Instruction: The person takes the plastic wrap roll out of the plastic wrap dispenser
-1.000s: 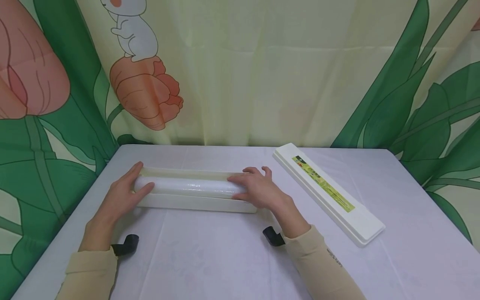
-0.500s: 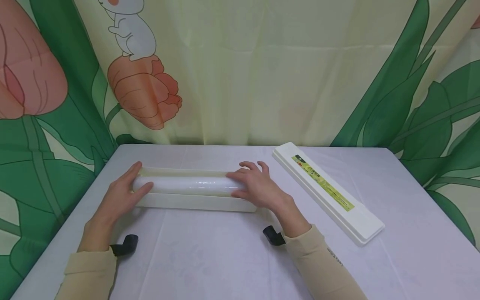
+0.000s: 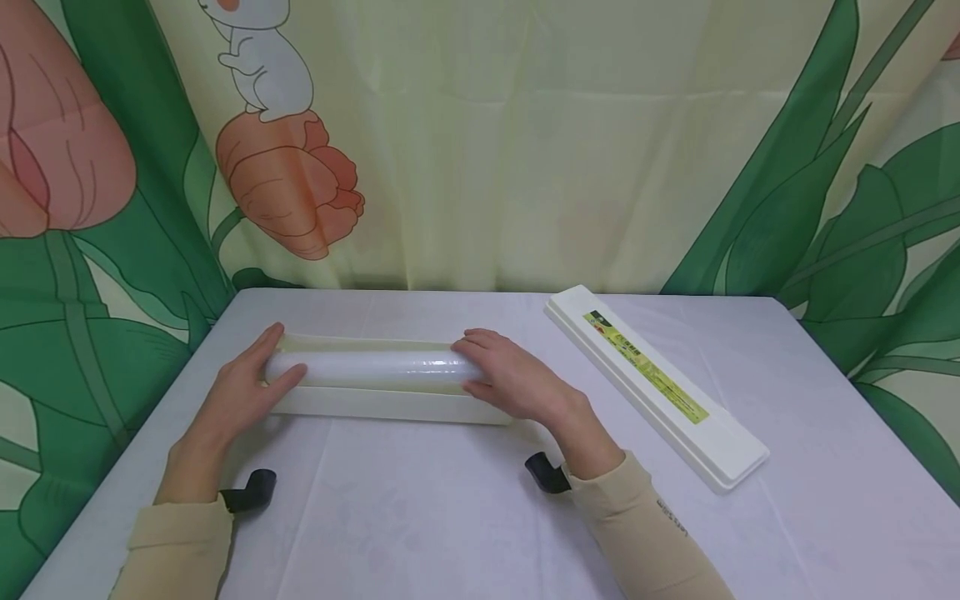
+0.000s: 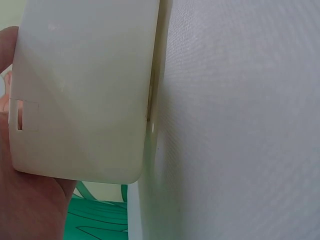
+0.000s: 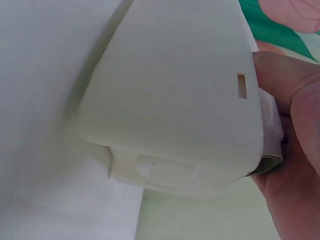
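Note:
A clear-wrapped white roll of cling film [image 3: 382, 367] lies lengthwise in a long white open box [image 3: 390, 406] on the table. At the box's left end my left hand [image 3: 240, 387] holds it, thumb over the near side and fingers at the far rim. My right hand [image 3: 517, 379] grips the roll's right end between thumb and fingers. In the right wrist view the roll's end [image 5: 270, 120] shows above the box rim, beside the thumb. The left wrist view shows mostly the box's outer wall [image 4: 85, 95], with a small slot; the left fingers are largely hidden there.
A long white lid [image 3: 660, 387] with a yellow-green label lies slanted to the right of the box. White cloth [image 3: 405, 508] covers the table. Behind its far edge hangs a printed curtain [image 3: 480, 167].
My right hand's raised fingers have come down together onto the roll's right end. The left hand, box and lid stay practically where they were.

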A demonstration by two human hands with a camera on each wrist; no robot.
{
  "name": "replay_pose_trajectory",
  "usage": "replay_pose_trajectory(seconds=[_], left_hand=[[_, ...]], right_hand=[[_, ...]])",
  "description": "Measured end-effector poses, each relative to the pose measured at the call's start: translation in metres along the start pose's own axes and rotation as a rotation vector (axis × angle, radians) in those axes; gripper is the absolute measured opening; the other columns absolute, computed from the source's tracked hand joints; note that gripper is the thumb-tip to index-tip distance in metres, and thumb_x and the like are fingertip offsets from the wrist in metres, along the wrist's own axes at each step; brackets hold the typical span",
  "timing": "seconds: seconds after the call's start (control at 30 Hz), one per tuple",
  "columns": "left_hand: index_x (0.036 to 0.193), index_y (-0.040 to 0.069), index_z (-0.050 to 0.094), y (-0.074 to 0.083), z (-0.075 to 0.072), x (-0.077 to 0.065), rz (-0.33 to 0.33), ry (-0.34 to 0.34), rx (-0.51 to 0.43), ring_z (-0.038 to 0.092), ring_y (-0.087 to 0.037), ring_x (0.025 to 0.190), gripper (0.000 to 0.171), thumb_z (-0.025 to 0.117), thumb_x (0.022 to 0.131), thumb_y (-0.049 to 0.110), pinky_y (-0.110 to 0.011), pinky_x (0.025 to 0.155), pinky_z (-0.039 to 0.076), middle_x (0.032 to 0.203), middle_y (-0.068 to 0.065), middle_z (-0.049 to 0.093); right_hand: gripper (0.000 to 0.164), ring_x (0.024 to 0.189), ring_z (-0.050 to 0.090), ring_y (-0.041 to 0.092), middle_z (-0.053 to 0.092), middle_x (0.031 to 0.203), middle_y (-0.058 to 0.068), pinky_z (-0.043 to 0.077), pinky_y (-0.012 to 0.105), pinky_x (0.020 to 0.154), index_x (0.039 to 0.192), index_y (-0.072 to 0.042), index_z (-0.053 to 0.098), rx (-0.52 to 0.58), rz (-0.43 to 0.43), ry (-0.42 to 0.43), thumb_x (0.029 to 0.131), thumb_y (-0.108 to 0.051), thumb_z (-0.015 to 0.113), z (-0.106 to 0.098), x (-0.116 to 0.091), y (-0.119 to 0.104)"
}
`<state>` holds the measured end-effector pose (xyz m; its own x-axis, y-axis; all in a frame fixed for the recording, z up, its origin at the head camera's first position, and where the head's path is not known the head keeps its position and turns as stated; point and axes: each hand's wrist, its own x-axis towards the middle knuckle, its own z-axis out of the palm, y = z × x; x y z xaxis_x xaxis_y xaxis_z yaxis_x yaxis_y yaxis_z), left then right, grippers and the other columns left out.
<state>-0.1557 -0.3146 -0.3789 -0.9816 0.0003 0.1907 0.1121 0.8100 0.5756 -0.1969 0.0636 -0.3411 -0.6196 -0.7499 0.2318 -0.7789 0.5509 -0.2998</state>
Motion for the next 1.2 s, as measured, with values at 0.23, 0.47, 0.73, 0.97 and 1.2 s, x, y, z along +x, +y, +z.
replay_pose_trajectory(seconds=[0.23, 0.47, 0.73, 0.97, 1.2], left_hand=[[0.158, -0.002, 0.022, 0.001, -0.001, -0.001, -0.002, -0.002, -0.005, 0.022, -0.048, 0.147, 0.085, 0.06, 0.1, 0.046, -0.069, 0.112, 0.023, 0.162, -0.026, 0.021], [0.158, -0.002, 0.022, 0.0, 0.0, -0.001, -0.005, -0.002, 0.003, 0.022, -0.048, 0.146, 0.085, 0.06, 0.1, 0.046, -0.068, 0.112, 0.024, 0.162, -0.026, 0.021], [0.159, 0.0, 0.02, -0.001, -0.001, 0.0, -0.009, -0.013, 0.005, 0.02, -0.047, 0.147, 0.086, 0.059, 0.1, 0.048, -0.069, 0.113, 0.022, 0.163, -0.025, 0.02], [0.159, -0.001, 0.02, -0.001, -0.001, -0.001, -0.016, -0.014, 0.007, 0.02, -0.047, 0.147, 0.086, 0.059, 0.1, 0.048, -0.069, 0.113, 0.021, 0.162, -0.026, 0.02], [0.16, 0.0, 0.018, 0.0, -0.001, -0.001, -0.03, -0.028, 0.0, 0.019, -0.048, 0.148, 0.087, 0.057, 0.1, 0.05, -0.069, 0.113, 0.021, 0.163, -0.026, 0.018]], right_hand=[[0.048, 0.113, 0.061, 0.03, 0.063, 0.129, 0.013, 0.049, 0.042, 0.1, 0.137, 0.002, 0.054, -0.061, 0.041, -0.049, 0.093, -0.01, 0.07, -0.003, -0.001, -0.005], [0.052, 0.099, 0.061, 0.023, 0.064, 0.124, 0.008, 0.053, 0.036, 0.084, 0.139, -0.01, 0.058, -0.007, 0.082, -0.034, 0.087, -0.013, 0.065, -0.002, -0.002, -0.006], [0.064, 0.108, 0.063, 0.02, 0.066, 0.127, 0.006, 0.052, 0.036, 0.092, 0.145, -0.017, 0.056, 0.02, 0.141, -0.062, 0.087, -0.032, 0.081, -0.003, -0.002, -0.009], [0.062, 0.111, 0.065, 0.022, 0.069, 0.124, 0.006, 0.052, 0.037, 0.094, 0.142, -0.014, 0.06, 0.024, 0.085, -0.05, 0.086, -0.03, 0.082, -0.005, -0.003, -0.009], [0.056, 0.109, 0.065, 0.022, 0.07, 0.12, 0.005, 0.052, 0.036, 0.094, 0.139, -0.013, 0.063, 0.041, 0.038, 0.017, 0.088, -0.027, 0.081, -0.01, -0.007, -0.002]])
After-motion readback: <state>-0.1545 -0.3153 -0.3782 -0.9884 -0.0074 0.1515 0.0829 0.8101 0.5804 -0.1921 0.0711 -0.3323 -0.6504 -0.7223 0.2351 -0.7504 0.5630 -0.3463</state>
